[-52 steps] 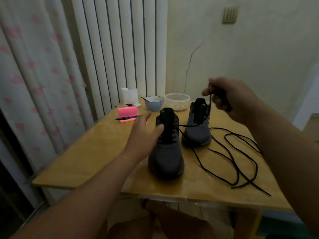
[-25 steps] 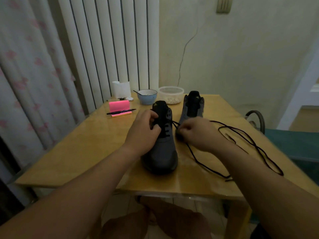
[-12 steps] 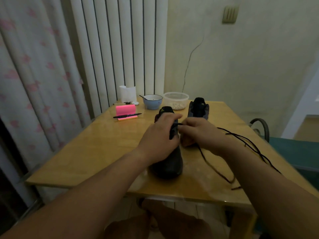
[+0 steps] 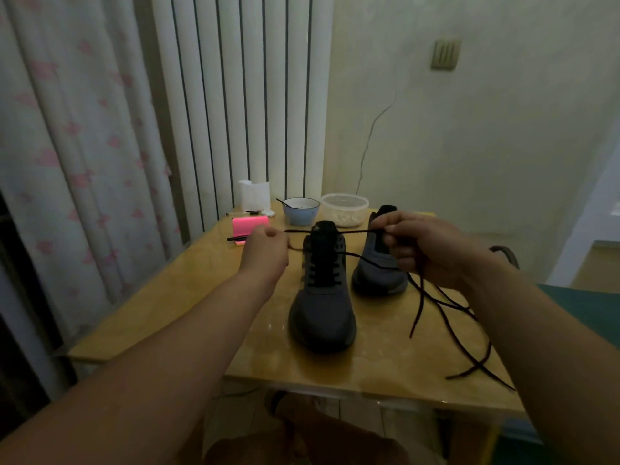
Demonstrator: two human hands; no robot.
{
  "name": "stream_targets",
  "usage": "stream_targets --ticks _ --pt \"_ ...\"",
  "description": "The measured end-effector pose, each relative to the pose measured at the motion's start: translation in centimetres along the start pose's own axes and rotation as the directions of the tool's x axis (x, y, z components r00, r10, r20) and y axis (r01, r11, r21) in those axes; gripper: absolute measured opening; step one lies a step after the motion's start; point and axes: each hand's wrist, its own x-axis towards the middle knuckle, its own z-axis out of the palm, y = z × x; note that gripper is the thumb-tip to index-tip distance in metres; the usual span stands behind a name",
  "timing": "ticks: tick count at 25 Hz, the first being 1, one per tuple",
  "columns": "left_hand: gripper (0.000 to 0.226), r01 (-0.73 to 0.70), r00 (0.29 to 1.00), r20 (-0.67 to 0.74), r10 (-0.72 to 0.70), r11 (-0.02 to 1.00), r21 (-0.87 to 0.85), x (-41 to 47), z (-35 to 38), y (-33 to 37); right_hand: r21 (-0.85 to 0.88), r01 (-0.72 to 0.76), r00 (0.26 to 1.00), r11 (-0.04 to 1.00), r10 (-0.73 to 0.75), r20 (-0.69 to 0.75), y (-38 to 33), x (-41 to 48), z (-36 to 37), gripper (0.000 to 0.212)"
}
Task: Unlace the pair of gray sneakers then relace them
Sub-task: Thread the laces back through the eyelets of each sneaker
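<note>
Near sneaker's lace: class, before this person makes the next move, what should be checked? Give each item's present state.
1. Left hand has a grip on one end of the lace: ok.
2. Right hand has a grip on the other side: ok.
3. Lace stretched between the hands above the near sneaker: ok.
4. Near sneaker upright on the table: ok.
5. Top eyelets threaded: cannot tell, too dark.
6. Far sneaker relaced: not ok, a loose lace lies on the table.
</note>
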Motion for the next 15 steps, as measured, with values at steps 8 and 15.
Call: stream_targets --ticks 8,15 --pt "0.063 -0.382 0.911 0.159 0.381 0.924 -0.025 -6.4 3.0 1.9 0.54 0.128 0.99 0.832 -0.137 -0.024 -1.1 2.5 7.6 0.034" --pt "0.04 -0.412 0.911 0.05 0.41 0.908 0.069 -5.8 1.9 1.0 0.573 0.228 0.974 0.787 -0.182 -0.139 -2.2 2.5 8.3 0.038"
